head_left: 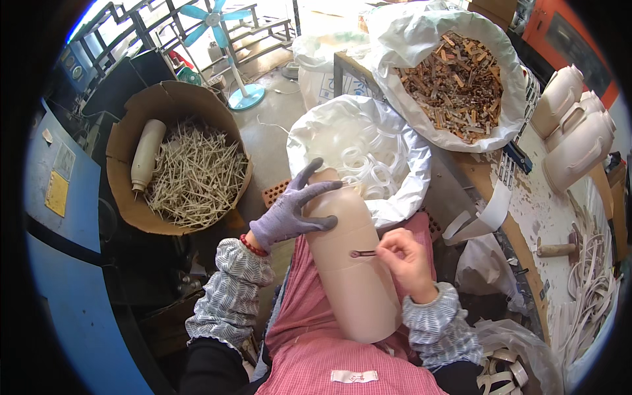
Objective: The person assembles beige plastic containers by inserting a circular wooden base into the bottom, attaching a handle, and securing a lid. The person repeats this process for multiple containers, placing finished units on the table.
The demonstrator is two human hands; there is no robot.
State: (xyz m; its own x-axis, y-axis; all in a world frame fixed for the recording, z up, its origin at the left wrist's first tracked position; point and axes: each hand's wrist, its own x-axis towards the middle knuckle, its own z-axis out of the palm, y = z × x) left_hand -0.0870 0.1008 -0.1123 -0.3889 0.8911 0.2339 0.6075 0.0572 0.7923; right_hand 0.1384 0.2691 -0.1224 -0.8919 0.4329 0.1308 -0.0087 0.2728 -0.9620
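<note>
A cream plastic jug body (pixel 352 283) lies across my lap, its narrower end pointing away from me. My left hand (pixel 296 209), in a purple-grey glove, grips that far end with thumb and fingers around it. My bare right hand (pixel 407 260) pinches a small dark strip with a looped end (pixel 362 253). The loop is over the jug body's side, near its middle; whether it touches the surface I cannot tell. The jug body's underside is hidden against my pink checked apron (pixel 309 362).
Ahead stands a white sack of translucent plastic rings (pixel 296 141); beyond it, a sack of brown scraps (pixel 388 59). A cardboard drum (pixel 118 178) of thin sprues is at left, beside a blue machine (pixel 72 276). Several jug bodies (pixel 579 148) and a hammer (pixel 556 250) occupy the right bench.
</note>
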